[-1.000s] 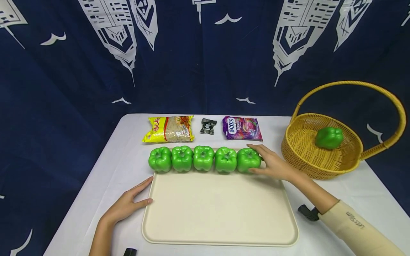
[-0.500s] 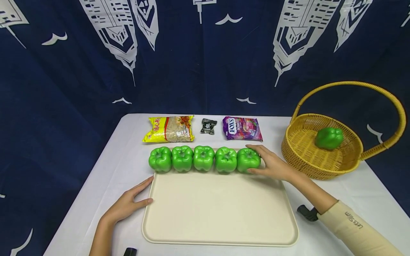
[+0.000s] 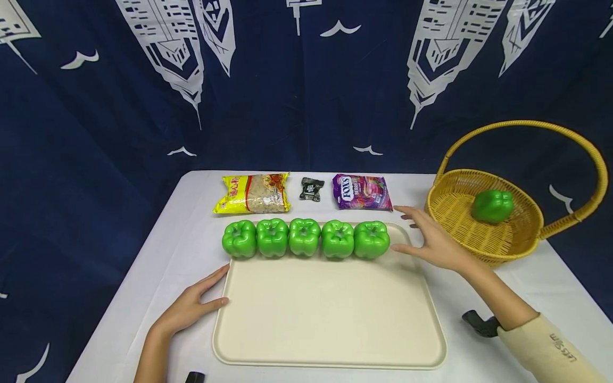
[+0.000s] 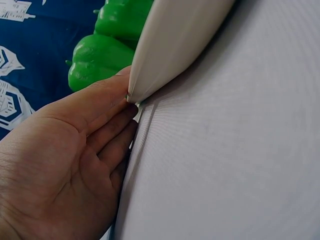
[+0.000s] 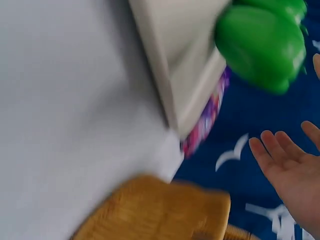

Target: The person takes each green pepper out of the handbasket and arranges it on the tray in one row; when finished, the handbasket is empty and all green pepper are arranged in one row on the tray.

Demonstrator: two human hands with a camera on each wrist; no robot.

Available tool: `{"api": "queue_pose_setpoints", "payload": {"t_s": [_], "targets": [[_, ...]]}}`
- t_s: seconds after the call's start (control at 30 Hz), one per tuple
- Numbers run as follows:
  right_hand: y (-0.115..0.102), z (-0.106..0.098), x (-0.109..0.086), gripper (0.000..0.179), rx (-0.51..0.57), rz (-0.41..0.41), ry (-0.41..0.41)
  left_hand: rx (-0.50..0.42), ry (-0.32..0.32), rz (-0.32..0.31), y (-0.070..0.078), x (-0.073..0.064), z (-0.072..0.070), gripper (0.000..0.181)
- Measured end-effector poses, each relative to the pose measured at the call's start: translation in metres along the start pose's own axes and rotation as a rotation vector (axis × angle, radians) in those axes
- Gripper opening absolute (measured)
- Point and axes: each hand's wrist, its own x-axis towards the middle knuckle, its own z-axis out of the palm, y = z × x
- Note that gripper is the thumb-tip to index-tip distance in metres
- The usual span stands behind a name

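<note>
A row of several green bell peppers (image 3: 304,237) stands along the far edge of the cream tray (image 3: 330,314). Just off the right end of that row, my right hand (image 3: 436,242) is held with fingers and thumb spread, touching no pepper. The right wrist view shows the palm of this right hand (image 5: 295,175) with nothing in it, apart from the end bell pepper (image 5: 260,47). My left hand (image 3: 189,306) touches the tray's left edge with straight fingers; in the left wrist view the thumb meets the tray rim (image 4: 137,92).
At the right, a wicker basket (image 3: 438,242) with a tall handle holds one green bell pepper (image 3: 492,206). Behind the tray lie a yellow food packet (image 3: 253,193), a small black packet (image 3: 312,189) and a purple FOX'S candy bag (image 3: 362,192). A dark patterned curtain (image 3: 301,106) hangs behind.
My right hand has let go of the rightmost bell pepper and moved right, toward the basket. That pepper stays at the end of the row. The left hand has not moved.
</note>
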Motion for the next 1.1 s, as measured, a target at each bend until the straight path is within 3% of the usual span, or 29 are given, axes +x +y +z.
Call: {"api": "queue_pose_setpoints", "payload": {"t_s": [0.2, 0.4, 0.53, 0.87, 1.1], "targets": [[0.023, -0.045, -0.021, 0.078, -0.124, 0.101, 0.086, 0.000, 0.001, -0.001, 0.001, 0.000, 0.000, 0.071], [0.063, -0.092, -0.033, 0.085, -0.285, 0.260, 0.085, -0.003, 0.000, -0.008, 0.000, 0.000, 0.000, 0.071], [0.094, -0.112, -0.038, 0.085, -0.331, 0.365, 0.063, -0.004, -0.001, -0.010, -0.001, 0.000, 0.000, 0.070], [0.146, -0.119, -0.041, 0.089, -0.291, 0.502, -0.038, -0.017, -0.008, 0.005, -0.001, 0.000, 0.000, 0.070], [0.161, -0.112, -0.037, 0.077, -0.276, 0.483, -0.025, -0.018, -0.006, -0.001, 0.001, -0.001, -0.001, 0.070]]}}
